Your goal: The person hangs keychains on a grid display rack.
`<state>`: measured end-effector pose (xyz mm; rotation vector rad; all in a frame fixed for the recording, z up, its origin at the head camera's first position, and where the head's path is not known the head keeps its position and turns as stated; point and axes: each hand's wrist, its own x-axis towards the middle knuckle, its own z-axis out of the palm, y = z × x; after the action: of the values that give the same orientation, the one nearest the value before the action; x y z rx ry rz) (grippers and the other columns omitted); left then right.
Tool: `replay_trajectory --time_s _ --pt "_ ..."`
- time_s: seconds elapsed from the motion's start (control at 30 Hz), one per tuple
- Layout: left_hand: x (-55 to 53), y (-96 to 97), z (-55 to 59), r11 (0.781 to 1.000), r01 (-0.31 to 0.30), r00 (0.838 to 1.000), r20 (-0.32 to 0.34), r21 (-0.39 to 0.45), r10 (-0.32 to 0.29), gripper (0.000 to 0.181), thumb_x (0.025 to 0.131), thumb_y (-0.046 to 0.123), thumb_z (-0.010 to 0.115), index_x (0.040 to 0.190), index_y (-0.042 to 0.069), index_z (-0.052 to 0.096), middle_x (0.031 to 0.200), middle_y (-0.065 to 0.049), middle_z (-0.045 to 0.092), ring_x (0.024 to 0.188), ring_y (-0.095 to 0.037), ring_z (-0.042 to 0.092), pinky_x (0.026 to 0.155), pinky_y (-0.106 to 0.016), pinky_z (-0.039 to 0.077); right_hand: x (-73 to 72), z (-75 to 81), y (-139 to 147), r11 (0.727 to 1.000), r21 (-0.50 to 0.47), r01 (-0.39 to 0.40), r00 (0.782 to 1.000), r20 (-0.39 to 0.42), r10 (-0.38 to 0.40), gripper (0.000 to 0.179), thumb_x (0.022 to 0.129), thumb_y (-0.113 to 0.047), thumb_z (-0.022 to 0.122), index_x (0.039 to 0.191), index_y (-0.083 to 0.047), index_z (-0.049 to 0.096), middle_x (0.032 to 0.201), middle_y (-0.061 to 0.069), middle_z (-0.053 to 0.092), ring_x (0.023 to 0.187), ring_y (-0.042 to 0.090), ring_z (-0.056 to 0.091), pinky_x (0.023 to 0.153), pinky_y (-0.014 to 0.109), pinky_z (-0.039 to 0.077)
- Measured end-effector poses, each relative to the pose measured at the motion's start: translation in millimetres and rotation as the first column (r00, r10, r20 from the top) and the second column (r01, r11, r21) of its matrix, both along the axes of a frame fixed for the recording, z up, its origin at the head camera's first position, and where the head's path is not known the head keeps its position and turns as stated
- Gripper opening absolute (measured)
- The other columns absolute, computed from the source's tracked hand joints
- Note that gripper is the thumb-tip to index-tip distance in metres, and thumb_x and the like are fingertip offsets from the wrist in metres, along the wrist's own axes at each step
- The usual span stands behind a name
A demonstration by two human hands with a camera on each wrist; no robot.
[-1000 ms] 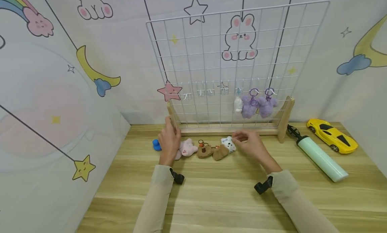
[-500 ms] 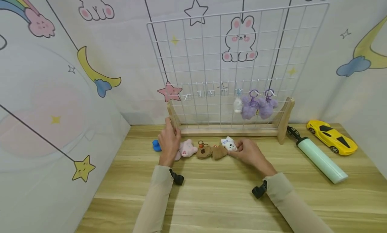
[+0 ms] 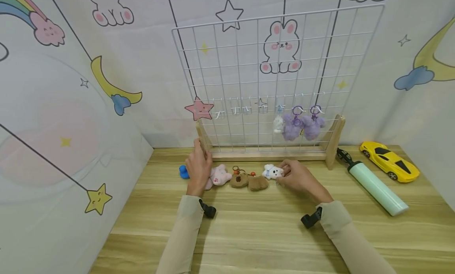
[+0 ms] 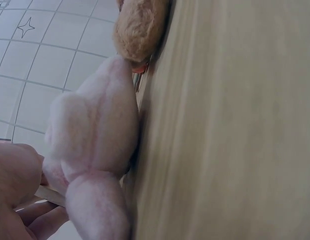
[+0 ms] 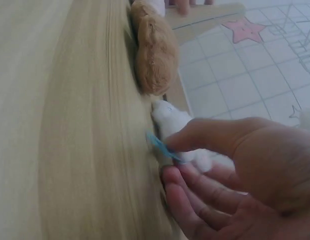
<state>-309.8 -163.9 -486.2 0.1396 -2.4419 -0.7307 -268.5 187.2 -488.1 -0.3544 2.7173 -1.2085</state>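
Note:
My right hand (image 3: 298,177) pinches a small white plush keychain (image 3: 273,172) with a dog-like face, low over the tabletop. In the right wrist view, its light-blue ring (image 5: 162,146) shows between thumb and fingers, and the plush's white body (image 5: 171,120) lies behind the thumb. My left hand (image 3: 199,167) grips the wooden foot (image 4: 50,195) at the rack's left end. Beside that hand lies a pink plush keychain (image 3: 219,175), large in the left wrist view. Two brown plush keychains, one with a dark nose (image 3: 239,180) and one plain (image 3: 258,183), lie between the hands.
A white wire grid rack (image 3: 250,84) with several small hooks stands behind. A white plush (image 3: 279,124) and two purple plush keychains (image 3: 313,127) hang on its right. A blue object (image 3: 183,172) lies left; a green pump (image 3: 378,189) and yellow toy car (image 3: 389,161) lie right.
My right hand has come down onto the white plush keychain and taken hold of it. The plush has turned and shifted right, away from the plain brown one. My left hand stays put.

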Motion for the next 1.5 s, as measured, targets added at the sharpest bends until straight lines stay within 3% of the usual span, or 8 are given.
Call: replay_trajectory --time_s 0.17,0.3,0.6,0.73,0.87,1.1,1.27,1.5 --pt "0.3 1.6 0.6 1.0 -0.001 1.0 -0.007 -0.001 0.001 0.039 0.104 0.015 0.066 0.14 0.008 0.054 0.1 -0.028 0.078 0.077 -0.051 0.075 0.068 -0.063 0.057 -1.0 -0.3 1 0.993 -0.104 -0.046 0.998 -0.038 0.042 0.044 0.093 -0.007 0.078 0.135 -0.001 0.066 0.107 0.014 0.068 0.092 0.022 0.072 0.076 0.03 0.057" --pt "0.3 2.6 0.6 1.0 -0.003 1.0 0.002 -0.001 0.003 0.039 0.104 0.015 0.066 0.141 0.008 0.054 0.101 -0.028 0.079 0.078 -0.05 0.075 0.069 -0.063 0.057 1.2 3.9 -1 0.981 -0.184 -0.063 0.997 -0.055 0.054 0.044 0.097 -0.008 0.078 0.138 0.001 0.066 0.111 0.017 0.073 0.1 0.027 0.077 0.079 0.026 0.06" --pt "-0.1 2.1 1.2 1.0 -0.002 1.0 0.012 0.005 0.002 0.038 0.105 0.016 0.065 0.14 0.009 0.054 0.101 -0.028 0.078 0.079 -0.051 0.075 0.07 -0.063 0.057 1.9 20.0 1 0.949 -0.314 0.004 1.0 -0.009 -0.007 0.038 0.1 -0.022 0.08 0.126 0.004 0.07 0.108 0.019 0.082 0.096 0.031 0.081 0.079 0.036 0.065" --pt "0.3 1.6 1.3 1.0 -0.004 1.0 0.022 0.005 0.003 0.04 0.105 0.018 0.064 0.143 0.01 0.053 0.101 -0.029 0.078 0.078 -0.051 0.075 0.069 -0.063 0.058 2.2 23.7 5 0.946 -0.323 -0.009 1.0 -0.006 0.008 0.034 0.102 -0.027 0.078 0.125 -0.003 0.075 0.106 0.019 0.082 0.099 0.041 0.079 0.076 0.041 0.063" --pt "1.0 1.2 1.3 1.0 -0.004 1.0 0.025 0.006 0.004 0.041 0.106 0.018 0.065 0.144 0.011 0.053 0.102 -0.029 0.079 0.078 -0.051 0.075 0.068 -0.062 0.058 1.9 25.9 9 0.951 -0.31 -0.019 1.0 -0.021 0.013 0.031 0.103 -0.034 0.076 0.123 -0.01 0.078 0.105 0.018 0.08 0.098 0.041 0.075 0.071 0.039 0.057" --pt "0.8 0.4 0.6 1.0 -0.008 1.0 0.026 0.011 0.007 0.041 0.106 0.018 0.065 0.144 0.011 0.053 0.102 -0.028 0.079 0.078 -0.05 0.075 0.068 -0.062 0.058 -0.6 25.0 11 0.921 -0.39 -0.015 1.0 0.007 0.019 0.031 0.104 -0.027 0.075 0.122 -0.001 0.073 0.109 0.022 0.08 0.099 0.035 0.078 0.083 0.043 0.062" --pt "0.8 0.3 0.5 1.0 -0.01 1.0 0.026 0.007 0.01 0.041 0.106 0.018 0.065 0.144 0.01 0.053 0.102 -0.029 0.079 0.078 -0.05 0.075 0.069 -0.062 0.058 -2.0 22.1 12 0.921 -0.39 -0.005 1.0 0.005 0.007 0.029 0.105 -0.027 0.074 0.115 0.0 0.072 0.105 0.021 0.081 0.099 0.036 0.079 0.083 0.044 0.063" --pt "0.7 0.6 0.8 1.0 -0.005 1.0 0.015 0.004 0.005 0.041 0.106 0.017 0.064 0.144 0.01 0.053 0.101 -0.029 0.079 0.076 -0.05 0.074 0.067 -0.062 0.057 -0.5 23.4 12 0.931 -0.361 0.055 0.991 -0.097 -0.096 0.031 0.105 -0.03 0.073 0.118 -0.002 0.074 0.119 0.017 0.076 0.105 0.019 0.072 0.083 0.032 0.061"
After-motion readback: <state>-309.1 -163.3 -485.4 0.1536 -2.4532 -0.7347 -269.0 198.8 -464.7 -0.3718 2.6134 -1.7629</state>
